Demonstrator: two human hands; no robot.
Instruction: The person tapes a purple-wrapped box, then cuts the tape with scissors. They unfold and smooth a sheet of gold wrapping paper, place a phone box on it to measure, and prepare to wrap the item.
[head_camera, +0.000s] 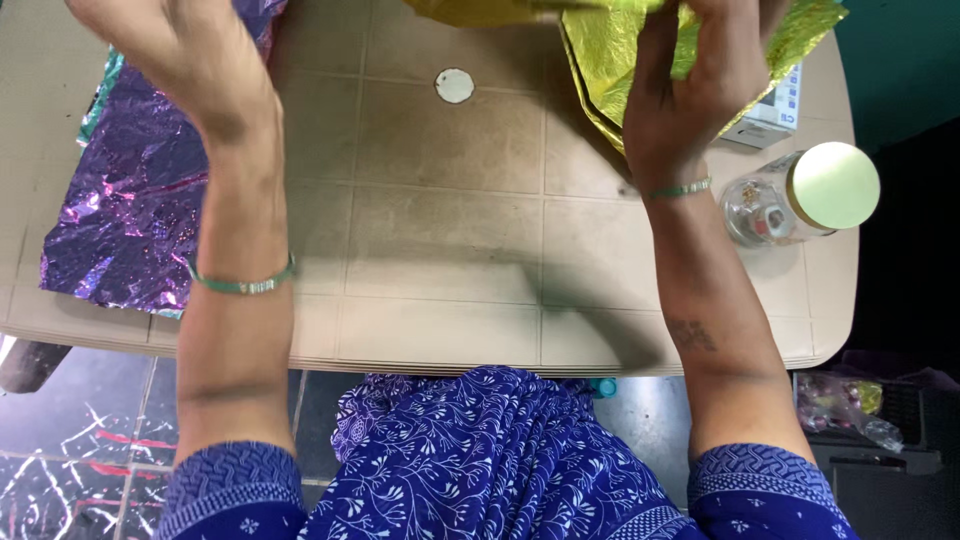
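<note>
- A crinkled sheet of shiny gold foil paper (620, 50) lies bunched at the far right of the beige plastic tabletop (450, 230), partly lifted.
- The right hand (690, 90) has its grip closed on the foil's edge.
- The left hand (190, 60) hovers blurred, fingers spread, holding nothing, above a purple foil sheet (130, 200).
- A glass jar with a cream lid (800, 195) lies near the right wrist.

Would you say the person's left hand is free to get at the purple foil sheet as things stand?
Probably yes: the left hand looks empty and hovers right beside the purple foil sheet, with nothing between them.
</note>
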